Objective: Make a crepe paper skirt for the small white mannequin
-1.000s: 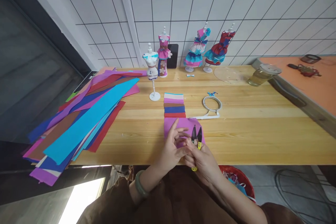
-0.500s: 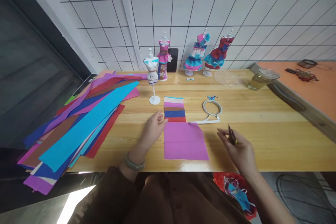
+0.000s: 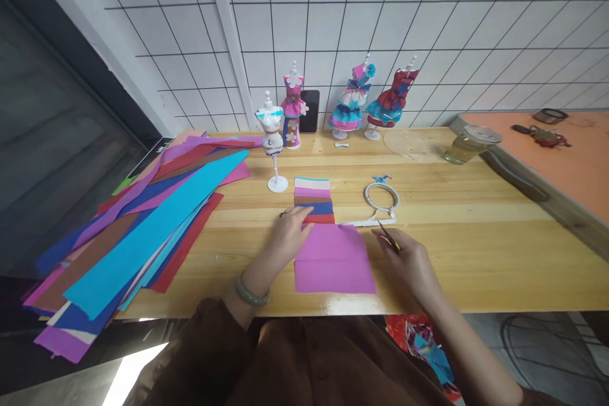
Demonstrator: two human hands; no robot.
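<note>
My left hand (image 3: 290, 233) lies palm down with fingers stretched out, over the blue and red bands of a layered stack of coloured cloth strips (image 3: 313, 190) and the upper left corner of a purple cloth piece (image 3: 333, 269). Whether it presses on them, I cannot tell. A pair of small dark scissors (image 3: 390, 238) with some yellow on it sits in my closed right hand (image 3: 408, 260), tip pointing away, just right of the purple cloth. Above that hand lies a white ring with a strap (image 3: 382, 195), close to the scissors' tip.
Long coloured cloth strips (image 3: 157, 235) spread over the left side. A bare white mini mannequin (image 3: 273, 139) stands behind the stack; several dressed ones and a black phone (image 3: 309, 111) line the wall. A lidded cup (image 3: 471, 144) stands at right. A red bag (image 3: 421, 349) of scraps is below the edge.
My left hand has moved right and slightly away, onto the cloth strips. My right hand has come left with the scissors, nearer the purple cloth and white ring. The view has shifted slightly.
</note>
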